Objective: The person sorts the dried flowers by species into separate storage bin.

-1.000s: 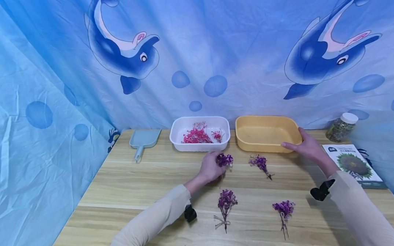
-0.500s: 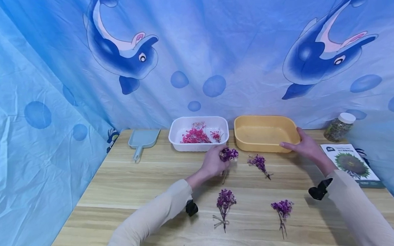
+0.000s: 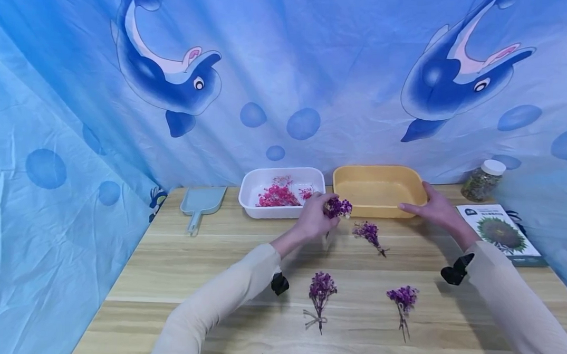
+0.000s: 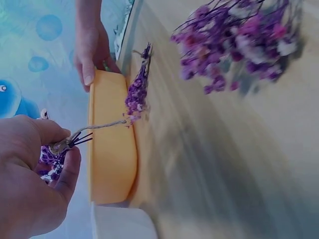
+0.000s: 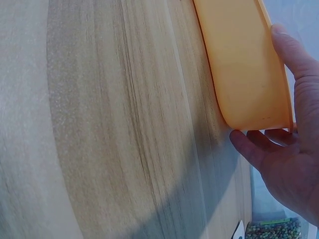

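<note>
My left hand (image 3: 314, 219) pinches a small purple dried flower bouquet (image 3: 337, 207) by its twine-tied stems, raised off the table. In the left wrist view, the stem ends and a loose twine end stick out past the thumb. Beside it stands a yellow plastic basin (image 3: 374, 210), nothing visible inside. My right hand (image 3: 436, 207) holds that basin's right end, thumb on the front wall near the rim and fingers against the end wall. More purple bouquets lie on the table: one before the basin (image 3: 368, 232), one nearer me (image 3: 322, 289) and one at right (image 3: 403, 298).
A white basin (image 3: 263, 212) with pink dried flowers (image 3: 279, 193) stands left of the yellow one. Farther left lies a light blue dustpan (image 3: 204, 200). At right are a white-lidded jar (image 3: 484, 180) and a sunflower-printed book (image 3: 499, 231). A dolphin-print curtain hangs behind the table.
My left hand has lifted the purple bouquet and carried it forward and to the right, towards the yellow basin. The right hand stays on that basin. The head view has shifted slightly.
</note>
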Tool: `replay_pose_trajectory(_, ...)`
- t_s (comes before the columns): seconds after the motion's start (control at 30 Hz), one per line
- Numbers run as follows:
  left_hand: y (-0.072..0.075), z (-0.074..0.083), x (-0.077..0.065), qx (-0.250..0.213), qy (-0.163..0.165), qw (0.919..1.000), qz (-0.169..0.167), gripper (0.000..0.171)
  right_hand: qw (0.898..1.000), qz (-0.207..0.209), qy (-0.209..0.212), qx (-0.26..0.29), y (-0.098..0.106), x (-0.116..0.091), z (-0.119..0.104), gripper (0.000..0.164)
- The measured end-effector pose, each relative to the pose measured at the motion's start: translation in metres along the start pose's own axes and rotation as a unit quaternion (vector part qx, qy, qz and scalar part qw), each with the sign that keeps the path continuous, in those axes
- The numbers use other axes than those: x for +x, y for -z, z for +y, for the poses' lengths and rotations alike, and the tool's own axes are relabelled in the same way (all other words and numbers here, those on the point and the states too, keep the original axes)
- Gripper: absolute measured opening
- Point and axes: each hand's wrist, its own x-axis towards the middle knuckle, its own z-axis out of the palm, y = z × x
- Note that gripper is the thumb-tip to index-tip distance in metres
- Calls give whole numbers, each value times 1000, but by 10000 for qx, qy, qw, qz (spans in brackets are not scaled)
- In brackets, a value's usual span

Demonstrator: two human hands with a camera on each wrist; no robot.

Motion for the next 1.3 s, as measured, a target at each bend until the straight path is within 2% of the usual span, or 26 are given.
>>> replay_pose_trajectory(0.23,-2,10,23,464,-151,9988,31,64,9999,56,25,85,0,-2,-1,122)
replay_pose_trajectory(0.5,-3,16,51,505,-110,9986,-70,63,9999,87,26,131,0,2,-1,125)
replay_pose_trajectory(0.73,-6,22,73,688,-214,9973,-108,63,9999,55,-31,136,1,1,-2,125)
replay_pose_trajectory(1.1,-20,29,106,949,-348,9946,-249,66,9998,155,89,110,0,3,-1,121)
replay_pose_trajectory(1.3,-28,28,116,1183,-365,9918,-329,65,9996,180,88,178,0,2,-2,122)
